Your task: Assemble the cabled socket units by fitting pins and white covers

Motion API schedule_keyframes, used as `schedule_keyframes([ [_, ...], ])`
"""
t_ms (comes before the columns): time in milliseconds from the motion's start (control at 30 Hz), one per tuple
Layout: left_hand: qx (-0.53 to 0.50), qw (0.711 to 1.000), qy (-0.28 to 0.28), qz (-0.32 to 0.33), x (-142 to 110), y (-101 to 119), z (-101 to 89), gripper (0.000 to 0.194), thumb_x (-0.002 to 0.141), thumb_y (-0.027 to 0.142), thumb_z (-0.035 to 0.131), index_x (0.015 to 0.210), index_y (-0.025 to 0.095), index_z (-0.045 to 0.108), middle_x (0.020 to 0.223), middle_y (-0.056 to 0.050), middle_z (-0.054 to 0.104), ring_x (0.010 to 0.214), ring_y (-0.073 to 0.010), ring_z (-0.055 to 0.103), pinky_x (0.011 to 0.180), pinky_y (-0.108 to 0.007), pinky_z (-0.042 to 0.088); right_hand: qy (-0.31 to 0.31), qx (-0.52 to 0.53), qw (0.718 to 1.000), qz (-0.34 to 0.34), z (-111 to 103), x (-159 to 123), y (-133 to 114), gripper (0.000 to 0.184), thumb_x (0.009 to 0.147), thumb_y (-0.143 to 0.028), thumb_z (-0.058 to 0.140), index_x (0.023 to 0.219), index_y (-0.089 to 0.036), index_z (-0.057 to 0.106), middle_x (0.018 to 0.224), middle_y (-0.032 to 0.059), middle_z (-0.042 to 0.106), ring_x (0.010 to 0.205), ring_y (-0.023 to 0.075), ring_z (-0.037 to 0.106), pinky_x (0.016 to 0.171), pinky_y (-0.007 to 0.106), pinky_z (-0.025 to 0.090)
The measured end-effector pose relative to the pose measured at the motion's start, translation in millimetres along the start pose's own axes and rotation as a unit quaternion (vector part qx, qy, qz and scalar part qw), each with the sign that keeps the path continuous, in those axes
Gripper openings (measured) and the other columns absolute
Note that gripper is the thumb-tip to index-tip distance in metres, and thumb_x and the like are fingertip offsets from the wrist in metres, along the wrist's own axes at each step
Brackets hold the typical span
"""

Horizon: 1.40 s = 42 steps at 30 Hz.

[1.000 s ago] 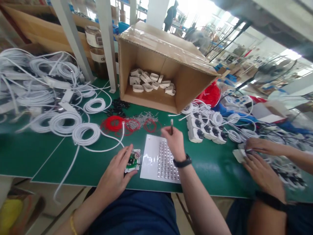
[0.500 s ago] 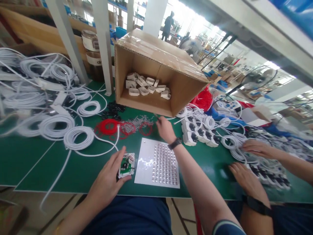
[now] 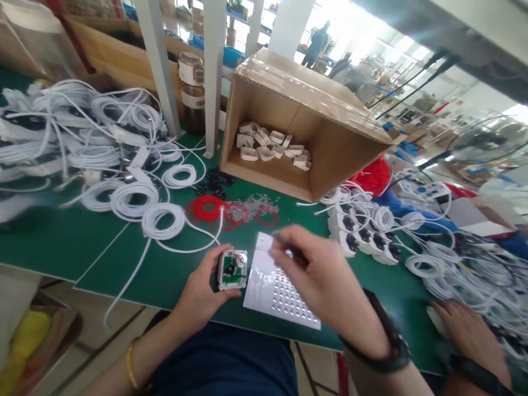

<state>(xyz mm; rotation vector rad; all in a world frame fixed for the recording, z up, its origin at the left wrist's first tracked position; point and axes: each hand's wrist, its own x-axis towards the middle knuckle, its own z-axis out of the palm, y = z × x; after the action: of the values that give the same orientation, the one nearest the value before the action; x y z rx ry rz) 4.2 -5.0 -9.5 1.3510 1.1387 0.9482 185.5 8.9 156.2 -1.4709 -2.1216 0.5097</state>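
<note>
My left hand grips a small white housing with a green circuit board at the near edge of the green table. My right hand is raised over a white perforated plate and pinches a thin dark tool pointing left toward the housing. Beyond the plate lie red rings and a scatter of small metal screws.
An open cardboard box on its side holds white plastic parts. White cable coils cover the left of the table. Assembled white units with cables lie to the right, where another person's hand rests. Metal posts stand behind.
My right hand pulled back from the screw pile near the box to above the plate, beside the housing. My left hand kept hold of the housing. The view shifted right and down.
</note>
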Motion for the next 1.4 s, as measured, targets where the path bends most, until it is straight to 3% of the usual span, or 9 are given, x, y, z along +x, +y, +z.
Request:
schedule_keyframes([
  [167,0.04,0.997,0.013,0.064,1.1,-2.8,-4.6,0.062,0.072,0.024,0.067,0.128,0.024,0.041,0.131,-0.01,0.05,0.12,-0.0266,0.05,0.103,-0.044,0.04,-0.129,0.061,0.989,0.027,50.8,-28.9,-25.6,0.014,0.083,-0.012,0.053,0.083,-0.025,0.057,0.08,-0.0008,0.066,0.067,0.0155,0.061,0.058,0.024,0.043],
  [333,0.115,0.98,0.003,0.163,0.7,0.6,-9.7,0.05,0.076,0.03,0.066,0.123,0.023,0.049,0.127,-0.01,0.05,0.122,-0.0251,0.047,0.106,-0.043,0.036,-0.105,0.044,0.992,0.047,79.4,-15.4,-8.0,0.011,0.087,-0.015,0.05,0.086,-0.021,0.059,0.081,0.0021,0.066,0.071,0.0168,0.062,0.063,0.026,0.043],
  [467,0.106,0.983,0.017,0.15,0.5,2.3,-9.5,0.053,0.072,0.03,0.072,0.12,0.024,0.05,0.126,-0.009,0.05,0.119,-0.025,0.049,0.102,-0.043,0.041,-0.077,0.044,0.994,0.063,77.0,-7.9,4.5,0.012,0.088,-0.018,0.05,0.092,-0.021,0.061,0.084,0.003,0.068,0.073,0.0171,0.062,0.064,0.026,0.042],
  [600,0.11,0.979,0.012,0.169,0.0,2.7,-11.0,0.055,0.07,0.031,0.074,0.12,0.026,0.05,0.124,-0.008,0.05,0.12,-0.0253,0.048,0.103,-0.042,0.039,-0.055,0.029,0.994,0.088,73.8,-6.3,9.9,0.006,0.086,-0.018,0.054,0.085,-0.02,0.06,0.073,0.001,0.066,0.065,0.0161,0.06,0.058,0.024,0.038],
  [800,0.104,0.982,0.008,0.157,-0.1,1.7,-11.8,0.056,0.069,0.034,0.074,0.119,0.026,0.052,0.125,-0.009,0.05,0.121,-0.0266,0.047,0.103,-0.044,0.039,-0.015,0.09,0.991,0.103,78.2,-4.3,9.1,0.006,0.083,-0.016,0.055,0.082,-0.02,0.059,0.069,-0.0011,0.063,0.061,0.0139,0.058,0.055,0.022,0.037],
  [1000,0.098,0.981,0.01,0.17,0.4,0.0,-13.1,0.056,0.068,0.032,0.075,0.119,0.025,0.053,0.126,-0.01,0.051,0.121,-0.0274,0.047,0.103,-0.045,0.039,0.019,0.063,0.995,0.079,83.8,-1.5,18.9,0.008,0.08,-0.011,0.055,0.078,-0.018,0.057,0.082,0.0029,0.059,0.075,0.0161,0.055,0.066,0.026,0.04],
  [1133,0.073,0.985,0.004,0.157,-3.7,0.1,-12.5,0.057,0.069,0.029,0.075,0.12,0.025,0.051,0.129,-0.01,0.049,0.123,-0.0273,0.046,0.104,-0.045,0.039,-0.042,0.089,0.994,0.056,79.2,10.3,35.9,0.012,0.081,-0.01,0.056,0.072,-0.018,0.055,0.073,-0.0012,0.057,0.069,0.0133,0.053,0.065,0.024,0.038],
  [1267,-0.043,0.995,0.002,0.09,-10.9,-0.9,-7.5,0.082,0.067,0.022,0.076,0.135,0.027,0.03,0.134,-0.011,0.047,0.124,-0.0256,0.048,0.101,-0.041,0.042,-0.122,0.117,0.985,0.018,72.1,22.2,41.6,0.015,0.082,-0.007,0.056,0.071,-0.017,0.056,0.067,-0.0047,0.057,0.064,0.0103,0.053,0.06,0.021,0.036],
  [1400,-0.07,0.996,0.006,0.063,-14.8,-4.8,-4.2,0.085,0.064,0.02,0.078,0.133,0.025,0.03,0.134,-0.012,0.048,0.126,-0.0253,0.046,0.104,-0.042,0.04,-0.149,0.096,0.984,-0.016,70.5,25.1,39.4,0.013,0.081,-0.006,0.057,0.082,-0.019,0.061,0.08,-0.0027,0.065,0.075,0.012,0.059,0.068,0.022,0.04],
])
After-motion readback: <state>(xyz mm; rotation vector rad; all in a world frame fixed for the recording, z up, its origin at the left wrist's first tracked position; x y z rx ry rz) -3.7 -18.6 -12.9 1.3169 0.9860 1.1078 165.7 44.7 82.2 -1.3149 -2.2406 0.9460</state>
